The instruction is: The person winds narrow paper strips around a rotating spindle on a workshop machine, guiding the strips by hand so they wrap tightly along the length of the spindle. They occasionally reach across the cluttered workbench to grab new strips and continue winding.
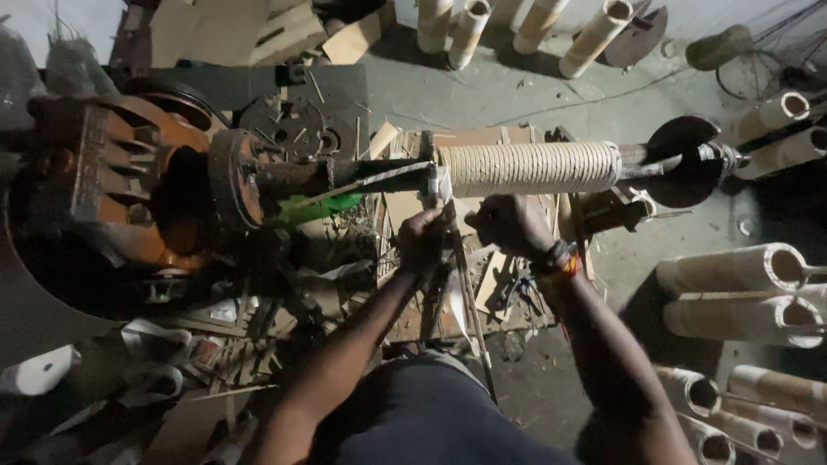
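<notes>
A horizontal shaft runs from an orange motor-like machine [112,185] to the right, carrying a tube wound with pale strip [527,168]. My left hand [422,241] is closed around thin pale strips [465,293] that lead up to the left end of the wound tube. My right hand [510,224] is fisted just below the tube, close beside the left hand, and seems to grip the same strips; a bracelet sits on its wrist. A black disc [685,159] caps the shaft's right end.
Finished cardboard-coloured tubes [741,271] lie stacked at the right, and more tubes [469,30] lean at the top. Scrap strips, cardboard pieces and white rolls [39,370] litter the floor at the left. A green object [319,208] lies under the shaft.
</notes>
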